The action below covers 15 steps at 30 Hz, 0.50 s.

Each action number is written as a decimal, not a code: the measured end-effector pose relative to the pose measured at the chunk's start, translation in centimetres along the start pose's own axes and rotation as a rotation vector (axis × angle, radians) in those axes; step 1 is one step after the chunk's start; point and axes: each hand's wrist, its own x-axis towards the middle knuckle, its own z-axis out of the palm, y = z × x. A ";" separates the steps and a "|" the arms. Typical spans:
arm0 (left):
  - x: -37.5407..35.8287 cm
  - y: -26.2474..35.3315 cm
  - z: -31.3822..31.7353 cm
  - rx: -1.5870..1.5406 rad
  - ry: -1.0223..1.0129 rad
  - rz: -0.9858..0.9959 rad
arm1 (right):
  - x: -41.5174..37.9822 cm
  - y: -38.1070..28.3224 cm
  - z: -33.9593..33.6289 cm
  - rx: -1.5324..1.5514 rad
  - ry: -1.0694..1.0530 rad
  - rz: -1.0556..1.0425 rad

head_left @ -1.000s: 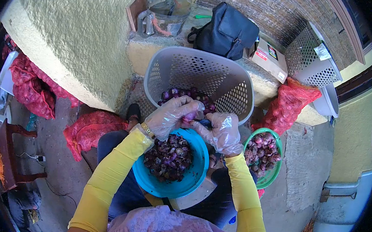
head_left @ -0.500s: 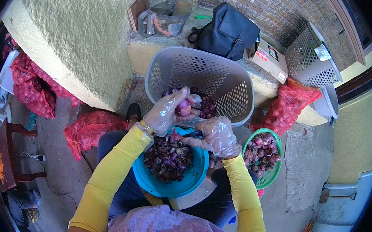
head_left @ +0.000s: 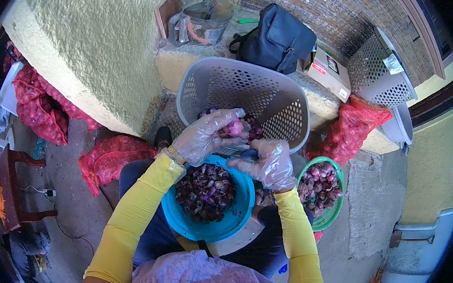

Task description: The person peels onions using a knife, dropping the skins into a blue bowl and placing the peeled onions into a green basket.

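Observation:
My left hand (head_left: 206,136) wears a clear plastic glove and is closed around a peeled purple onion (head_left: 232,129). Facing it, my gloved right hand (head_left: 269,164) grips a small knife (head_left: 250,153) by its dark handle; the blade is mostly hidden. Both hands are above the near edge of a grey perforated basket (head_left: 247,72), which has purple onions (head_left: 255,127) at its bottom. Below them, between my knees, a blue basin (head_left: 171,211) contains dark onion skins and trimmings (head_left: 204,192). A green basket (head_left: 332,216) of unpeeled onions (head_left: 319,187) stands to the right.
Red mesh sacks of onions lie at left (head_left: 115,157) and stand at right (head_left: 351,129). On the ledge behind are a black backpack (head_left: 281,37), a cardboard box (head_left: 328,72) and a clear pitcher (head_left: 206,24). A wooden stool (head_left: 21,190) and cable are at far left.
The onion has turned in my left hand, with the fingers now stretched over it. My right hand has shifted slightly with the knife, and the loose skin by the blade is gone from there.

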 end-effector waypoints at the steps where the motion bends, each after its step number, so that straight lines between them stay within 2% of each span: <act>1: -0.1 0.1 0.2 0.000 -0.001 0.000 | -0.1 0.3 0.1 0.000 0.044 0.063; 2: -0.3 0.1 0.6 0.014 0.000 -0.020 | -0.1 0.5 0.3 -0.001 0.044 0.063; 4: -0.5 0.4 1.1 0.028 0.001 -0.039 | -0.1 0.9 0.8 0.062 0.226 0.149; 6: -0.6 0.6 1.4 0.224 -0.039 -0.090 | -0.1 1.2 0.6 0.060 0.195 0.199; 15: -0.7 0.7 1.7 0.233 -0.019 -0.131 | -0.1 1.4 0.7 0.076 0.176 0.126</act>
